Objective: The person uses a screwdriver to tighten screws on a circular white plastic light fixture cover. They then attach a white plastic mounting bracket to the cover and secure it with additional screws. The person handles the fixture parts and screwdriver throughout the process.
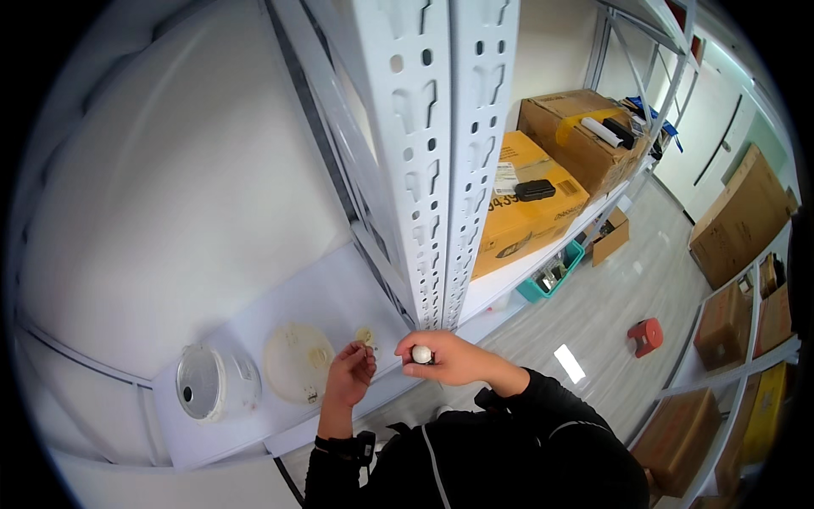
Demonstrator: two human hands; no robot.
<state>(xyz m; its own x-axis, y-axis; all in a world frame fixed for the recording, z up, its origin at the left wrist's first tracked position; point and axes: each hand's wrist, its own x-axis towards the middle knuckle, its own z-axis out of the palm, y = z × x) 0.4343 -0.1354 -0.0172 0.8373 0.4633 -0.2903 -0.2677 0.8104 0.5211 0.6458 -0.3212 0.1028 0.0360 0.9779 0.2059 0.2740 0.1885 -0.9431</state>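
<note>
My right hand (pixel 458 358) is wrapped round a small object with a white rounded end (pixel 422 354); the rest of it is hidden in my fingers. Close by on the left, my left hand (pixel 349 373) has thumb and fingertips pinched together. Whatever it may hold is too small to make out. A small pale-yellow piece (pixel 365 334) shows just beyond those fingertips. On the white shelf board (pixel 280 297) to the left lie a translucent, yellowish round disc (pixel 292 360) and a white tub-like container (pixel 229 382) with a grey round face and a dark hole.
A perforated white rack post (pixel 424 170) rises just beyond my hands. Cardboard boxes (pixel 543 199) fill the shelf to its right, above a teal bin (pixel 547 284) on the lower level. A red stool (pixel 646 337) stands on the floor, near another loaded rack (pixel 678 390).
</note>
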